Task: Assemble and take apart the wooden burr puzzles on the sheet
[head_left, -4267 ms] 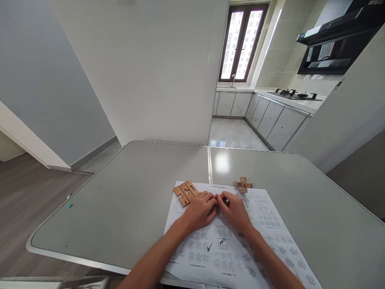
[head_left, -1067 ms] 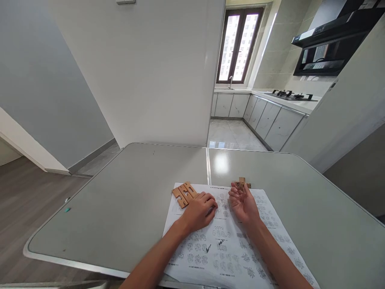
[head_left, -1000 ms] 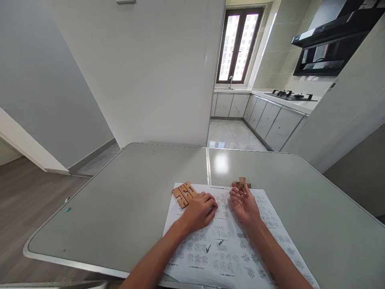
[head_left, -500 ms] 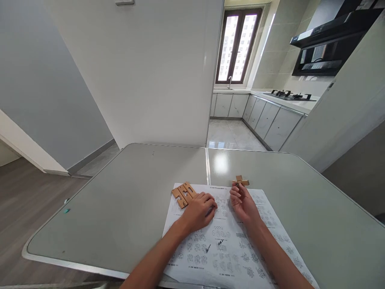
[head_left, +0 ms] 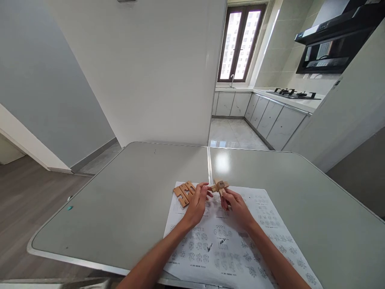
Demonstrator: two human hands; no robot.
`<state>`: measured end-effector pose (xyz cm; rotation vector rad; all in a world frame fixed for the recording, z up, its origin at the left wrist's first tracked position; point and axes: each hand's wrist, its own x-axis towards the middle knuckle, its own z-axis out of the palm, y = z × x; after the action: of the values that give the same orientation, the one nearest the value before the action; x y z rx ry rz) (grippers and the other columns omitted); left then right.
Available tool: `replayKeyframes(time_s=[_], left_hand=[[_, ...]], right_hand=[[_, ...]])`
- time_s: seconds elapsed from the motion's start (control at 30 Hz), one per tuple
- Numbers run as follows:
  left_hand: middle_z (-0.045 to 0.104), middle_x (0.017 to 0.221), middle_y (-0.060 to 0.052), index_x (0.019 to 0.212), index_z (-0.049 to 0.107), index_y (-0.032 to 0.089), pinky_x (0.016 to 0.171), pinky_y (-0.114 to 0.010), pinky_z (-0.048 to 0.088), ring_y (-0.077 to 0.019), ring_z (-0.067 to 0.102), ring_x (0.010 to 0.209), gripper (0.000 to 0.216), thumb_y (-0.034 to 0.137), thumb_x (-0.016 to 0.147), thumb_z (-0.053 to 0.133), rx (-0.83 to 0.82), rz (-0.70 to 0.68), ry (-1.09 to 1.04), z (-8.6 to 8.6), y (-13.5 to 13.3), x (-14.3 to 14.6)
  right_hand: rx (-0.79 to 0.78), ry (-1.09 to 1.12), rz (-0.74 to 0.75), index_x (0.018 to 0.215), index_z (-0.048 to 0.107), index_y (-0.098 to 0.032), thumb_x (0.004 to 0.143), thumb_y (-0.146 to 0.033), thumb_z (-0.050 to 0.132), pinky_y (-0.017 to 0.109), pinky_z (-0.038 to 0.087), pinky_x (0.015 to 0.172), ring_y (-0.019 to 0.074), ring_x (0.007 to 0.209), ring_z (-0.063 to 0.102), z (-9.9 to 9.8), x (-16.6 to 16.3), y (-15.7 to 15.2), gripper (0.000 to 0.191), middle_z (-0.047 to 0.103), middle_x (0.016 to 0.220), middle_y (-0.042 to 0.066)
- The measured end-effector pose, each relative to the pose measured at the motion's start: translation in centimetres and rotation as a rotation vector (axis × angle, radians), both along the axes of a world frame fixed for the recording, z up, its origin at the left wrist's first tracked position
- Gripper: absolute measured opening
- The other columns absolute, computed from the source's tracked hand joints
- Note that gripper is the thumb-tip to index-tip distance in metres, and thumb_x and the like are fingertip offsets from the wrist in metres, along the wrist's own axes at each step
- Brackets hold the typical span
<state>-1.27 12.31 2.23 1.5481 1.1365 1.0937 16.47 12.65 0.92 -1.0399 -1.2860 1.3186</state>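
Observation:
Above the printed sheet, a small wooden cross-shaped puzzle of interlocking pieces (head_left: 220, 185) is held between my two hands. My right hand (head_left: 237, 206) pinches its lower arm from the right. The fingers of my left hand (head_left: 198, 202) close on its left end. A dark mark shows on the puzzle's middle. Just left of my left hand, several flat notched wooden puzzle pieces (head_left: 181, 197) with numbers lie side by side on the sheet's upper left corner; my hand partly covers the one nearest it.
The large printed sheet (head_left: 222, 233) carries rows of line drawings and two black tick marks. It lies on a grey-green table (head_left: 105, 216) with a metal rim and a centre seam. A small teal bit (head_left: 69, 208) sits near the left edge. A kitchen stands beyond.
My right hand has moved left with the wooden puzzle, lifted from the table beyond the sheet's top edge. My left hand has risen and turned, its fingers meeting the puzzle. The view shifted slightly.

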Motion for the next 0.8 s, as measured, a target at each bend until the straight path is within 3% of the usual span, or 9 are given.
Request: replayKeyframes(time_s=[0.1,0.23,0.53,0.8], left_hand=[[0.07,0.118,-0.009,0.133,0.055,0.022,0.098,-0.04,0.051,-0.0218,0.065,0.101,0.06,0.069,0.105,0.029,-0.04,-0.077,-0.056,-0.1,0.19,-0.17],[0.069,0.121,-0.01,0.128,0.059,0.02,0.1,-0.038,0.052,-0.0247,0.065,0.112,0.059,0.07,0.097,0.053,-0.047,-0.139,-0.106,-0.31,0.58,-0.24],[0.068,0.127,-0.011,0.131,0.056,0.022,0.097,-0.04,0.056,-0.0263,0.067,0.113,0.057,0.058,0.09,0.072,-0.051,-0.198,-0.147,-0.22,0.65,-0.44],[0.064,0.139,-0.012,0.137,0.052,0.025,0.109,-0.044,0.051,-0.0274,0.063,0.128,0.056,0.04,0.09,0.077,0.035,-0.231,-0.122,0.27,0.13,-0.4]], right_hand=[[0.088,-0.12,0.042,0.062,0.052,-0.022,0.09,-0.058,0.064,0.029,0.034,0.054,0.0142,0.054,0.041,0.21,-0.12,-0.41,0.047,0.048,0.055,-0.003],[0.165,-0.212,0.042,0.063,0.053,-0.022,0.092,-0.057,0.062,0.028,0.031,0.055,0.014,0.056,0.04,0.46,-0.47,-0.82,0.047,0.049,0.057,-0.004],[0.152,-0.229,-0.044,0.076,0.055,-0.025,0.1,-0.061,0.05,0.028,0.04,0.054,0.0157,0.052,0.047,0.77,-0.31,-0.77,0.044,0.052,0.057,-0.004],[0.15,-0.284,-0.073,0.067,0.046,-0.025,0.099,-0.061,0.051,0.029,0.037,0.056,0.0158,0.055,0.044,0.52,-0.09,-0.6,0.049,0.048,0.056,-0.004]])
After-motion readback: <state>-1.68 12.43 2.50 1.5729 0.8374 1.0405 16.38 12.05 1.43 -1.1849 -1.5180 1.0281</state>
